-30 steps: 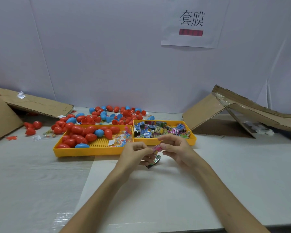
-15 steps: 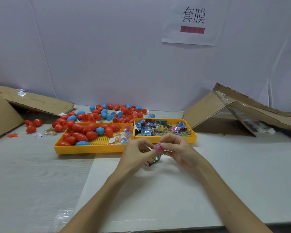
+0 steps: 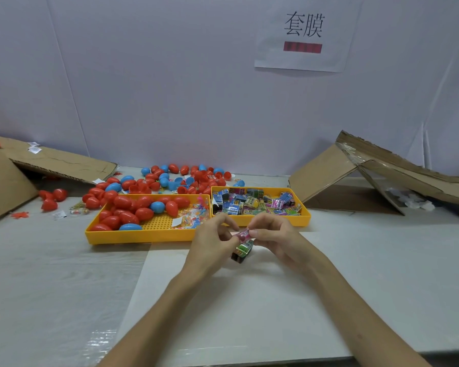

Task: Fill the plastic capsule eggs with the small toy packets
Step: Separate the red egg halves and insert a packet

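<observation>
Head cam: left hand (image 3: 211, 241) and right hand (image 3: 277, 237) both pinch a pink toy packet (image 3: 243, 234) in curled fingers (image 3: 263, 221), so grabbing a capsule egg (image 3: 122, 201) from the tray (image 3: 143, 235) seems next.

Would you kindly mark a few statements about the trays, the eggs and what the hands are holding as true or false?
1. The left hand and the right hand pinch a small pink packet between them. True.
2. Every egg in the left tray is blue. False: most are red eggs, with a few blue eggs among them.
3. The right tray holds colourful packets. True.
4. The eggs behind the trays sit in a box. False: they lie loose on the table.
</observation>
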Demonstrator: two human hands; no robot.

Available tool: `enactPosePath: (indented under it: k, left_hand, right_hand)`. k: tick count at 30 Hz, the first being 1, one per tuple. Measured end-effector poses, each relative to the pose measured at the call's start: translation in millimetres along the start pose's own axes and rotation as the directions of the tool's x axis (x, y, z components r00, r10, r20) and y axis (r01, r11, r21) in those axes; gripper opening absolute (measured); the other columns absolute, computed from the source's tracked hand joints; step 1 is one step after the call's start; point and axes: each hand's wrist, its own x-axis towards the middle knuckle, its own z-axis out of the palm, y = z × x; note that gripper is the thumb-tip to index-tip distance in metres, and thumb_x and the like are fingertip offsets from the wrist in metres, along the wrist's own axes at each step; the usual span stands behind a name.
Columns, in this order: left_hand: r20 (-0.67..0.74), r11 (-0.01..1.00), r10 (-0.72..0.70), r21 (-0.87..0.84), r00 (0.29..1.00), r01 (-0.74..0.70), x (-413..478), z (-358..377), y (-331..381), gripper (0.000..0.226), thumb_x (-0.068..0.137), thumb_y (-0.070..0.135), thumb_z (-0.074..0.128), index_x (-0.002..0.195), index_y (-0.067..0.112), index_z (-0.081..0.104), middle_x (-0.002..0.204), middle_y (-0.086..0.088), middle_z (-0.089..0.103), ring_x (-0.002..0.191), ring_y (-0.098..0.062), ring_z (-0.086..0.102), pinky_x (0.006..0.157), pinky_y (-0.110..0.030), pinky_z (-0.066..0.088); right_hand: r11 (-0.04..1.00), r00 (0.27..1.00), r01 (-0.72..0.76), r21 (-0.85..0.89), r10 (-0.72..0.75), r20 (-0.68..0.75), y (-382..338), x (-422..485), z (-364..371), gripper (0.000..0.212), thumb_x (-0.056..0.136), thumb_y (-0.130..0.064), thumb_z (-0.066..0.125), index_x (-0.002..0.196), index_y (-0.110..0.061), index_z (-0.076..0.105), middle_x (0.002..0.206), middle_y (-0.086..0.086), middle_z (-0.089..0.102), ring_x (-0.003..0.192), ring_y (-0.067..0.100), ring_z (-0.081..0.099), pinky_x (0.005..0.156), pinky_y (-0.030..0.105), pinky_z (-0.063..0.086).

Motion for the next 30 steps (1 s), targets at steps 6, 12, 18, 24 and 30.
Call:
enactPosePath:
  k: [6,12,18,24,30]
  left_hand:
    - [0.019,0.999,0.014,-0.044,1.0,-0.014,-1,0,4,0.018,0.085,0.024,0.08,0.09,0.021,0.063,0.063,-0.004,0.069,0.054,-0.011,0.061,0.059,-0.04,0.054]
    - [-0.034,0.983,0.07,-0.167,0.997,-0.075,2,-8,11,0.014,0.091,0.018,0.073,0.099,0.026,0.066,0.079,0.003,0.072,0.071,-0.005,0.066,0.061,-0.021,0.052]
    - [-0.256,0.94,0.022,0.333,0.966,0.067,31,-48,-8,0.037,0.09,-0.004,0.059,0.103,0.028,0.073,0.118,0.005,0.069,0.107,-0.007,0.061,0.089,-0.027,0.055]
    - [-0.144,0.558,-0.037,0.818,0.989,0.14,73,-93,-34,0.037,0.089,0.011,0.069,0.123,0.026,0.07,0.121,-0.004,0.068,0.11,-0.026,0.058,0.091,-0.044,0.055]
    - [-0.092,0.452,-0.016,0.888,0.996,0.089,87,-99,-50,0.028,0.091,0.038,0.072,0.117,0.026,0.071,0.113,0.001,0.064,0.109,-0.02,0.054,0.094,-0.04,0.049]
  right_hand:
    - [1.0,0.999,-0.016,-0.007,0.016,-0.036,-2,-1,3,0.02,0.076,-0.009,0.074,0.09,-0.022,0.079,0.088,0.003,0.074,0.074,0.011,0.064,0.061,0.021,0.047]
    - [0.997,0.991,0.0,0.082,0.011,-0.134,-8,-1,-1,0.026,0.074,-0.008,0.073,0.098,-0.018,0.079,0.097,0.008,0.075,0.076,0.016,0.067,0.061,0.023,0.045]
    - [0.985,0.969,0.018,0.171,0.025,-0.246,-12,0,-13,0.031,0.074,-0.012,0.07,0.101,-0.024,0.081,0.114,0.001,0.074,0.095,0.016,0.071,0.074,0.026,0.05]
    - [0.986,0.977,0.015,0.163,0.021,-0.214,-12,-2,-13,0.034,0.074,-0.013,0.071,0.105,-0.024,0.08,0.115,0.002,0.074,0.1,0.017,0.072,0.09,0.034,0.048]
    - [0.986,0.972,0.003,0.168,0.036,-0.231,-12,-2,-13,0.032,0.074,-0.018,0.068,0.103,-0.023,0.081,0.102,0.002,0.075,0.089,0.014,0.072,0.076,0.024,0.053]
